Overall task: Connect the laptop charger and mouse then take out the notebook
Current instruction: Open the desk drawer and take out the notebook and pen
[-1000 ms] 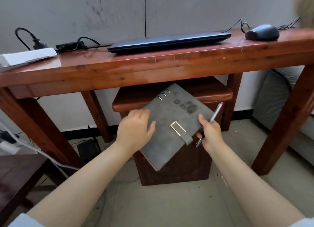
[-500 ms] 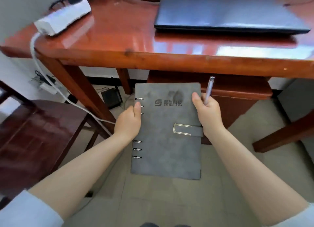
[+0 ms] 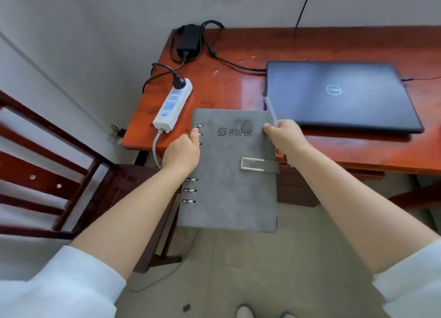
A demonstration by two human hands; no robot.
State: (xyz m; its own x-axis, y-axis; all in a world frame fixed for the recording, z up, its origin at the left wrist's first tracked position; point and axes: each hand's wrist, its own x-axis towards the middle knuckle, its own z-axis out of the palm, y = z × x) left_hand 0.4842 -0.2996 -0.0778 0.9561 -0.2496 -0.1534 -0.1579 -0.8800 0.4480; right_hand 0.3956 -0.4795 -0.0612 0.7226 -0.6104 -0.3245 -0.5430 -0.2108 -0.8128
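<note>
A grey ring-bound notebook (image 3: 232, 174) with a strap clasp is held closed in the air, its far end over the front edge of the red-brown desk (image 3: 238, 86). My left hand (image 3: 182, 152) grips its ringed left edge. My right hand (image 3: 285, 137) grips the right edge and also holds a silver pen (image 3: 270, 109) that sticks up past the notebook. The closed dark laptop (image 3: 338, 96) lies on the desk just right of the notebook. A black charger brick (image 3: 188, 40) sits at the back left, its cable running to the laptop and its plug in the white power strip (image 3: 173, 104). The mouse is out of view.
A dark wooden chair (image 3: 47, 165) stands at the left beside the desk. A lower wooden cabinet (image 3: 296, 189) sits under the desk behind the notebook. The strip's white cord drops off the desk's left front edge. A thin black cable leaves the laptop's right side. Tiled floor lies below.
The view has risen from below the desk to above it. Both hands have lifted the notebook up to desk height, turning it square to me, with the pen still in my right hand.
</note>
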